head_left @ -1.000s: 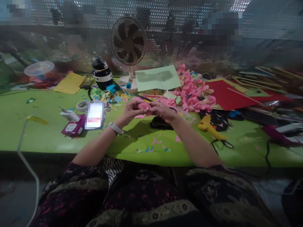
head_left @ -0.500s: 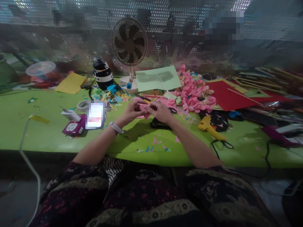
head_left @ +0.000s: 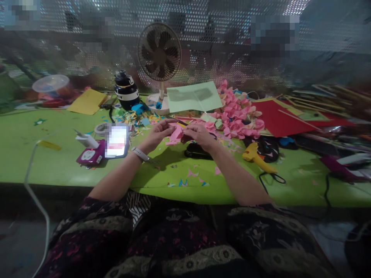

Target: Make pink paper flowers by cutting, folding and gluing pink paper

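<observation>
Between my two hands is a small folded piece of pink paper (head_left: 176, 134). My left hand (head_left: 160, 133), with a white watch (head_left: 140, 154) on the wrist, pinches its left side. The fingers of my right hand (head_left: 199, 136) close on its right edge. Just behind the fingers lies a thin yellow and black tool (head_left: 182, 123), partly hidden. Under my right hand rests a black object (head_left: 198, 151), perhaps a stapler. Beyond it stands a heap of pink paper flowers (head_left: 234, 110), and paper scraps (head_left: 193, 173) lie in front.
A lit phone (head_left: 116, 142) leans beside a purple power socket (head_left: 90, 154) at left. At the back stand a dark bottle (head_left: 126, 92), a fan (head_left: 159, 52) and a pale green sheet (head_left: 193, 98). To the right are a yellow glue gun (head_left: 257, 157) and red paper (head_left: 285, 117).
My hands have drawn slightly apart, the left one moving a little left. More of the pink paper now shows between them, opened out wider than before.
</observation>
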The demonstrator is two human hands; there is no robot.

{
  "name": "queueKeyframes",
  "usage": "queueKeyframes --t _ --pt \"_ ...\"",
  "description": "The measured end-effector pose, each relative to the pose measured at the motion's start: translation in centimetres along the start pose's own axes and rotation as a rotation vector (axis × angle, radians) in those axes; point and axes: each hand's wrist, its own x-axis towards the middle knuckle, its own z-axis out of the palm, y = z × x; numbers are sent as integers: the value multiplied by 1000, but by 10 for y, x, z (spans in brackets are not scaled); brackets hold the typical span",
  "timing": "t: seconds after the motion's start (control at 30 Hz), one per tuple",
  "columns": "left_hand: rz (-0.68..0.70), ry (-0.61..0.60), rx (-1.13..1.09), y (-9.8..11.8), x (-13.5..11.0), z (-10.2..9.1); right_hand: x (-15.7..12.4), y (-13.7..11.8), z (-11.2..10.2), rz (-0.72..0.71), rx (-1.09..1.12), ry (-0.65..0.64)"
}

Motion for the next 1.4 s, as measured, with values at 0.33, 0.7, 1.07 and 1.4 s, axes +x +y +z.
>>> queueKeyframes --t 0.33,0.7,1.07,1.4 --pt "64 41 37 1 -4 12 -1 7 9 -172 -196 249" --pt "21 147 -90 -6 -3 14 -6 6 16 -215 -373 270" --pt "-31 176 -165 -5 -4 12 -3 10 11 -181 -179 243" --pt "-60 180 -196 -10 -3 12 -4 3 10 -173 -116 258"
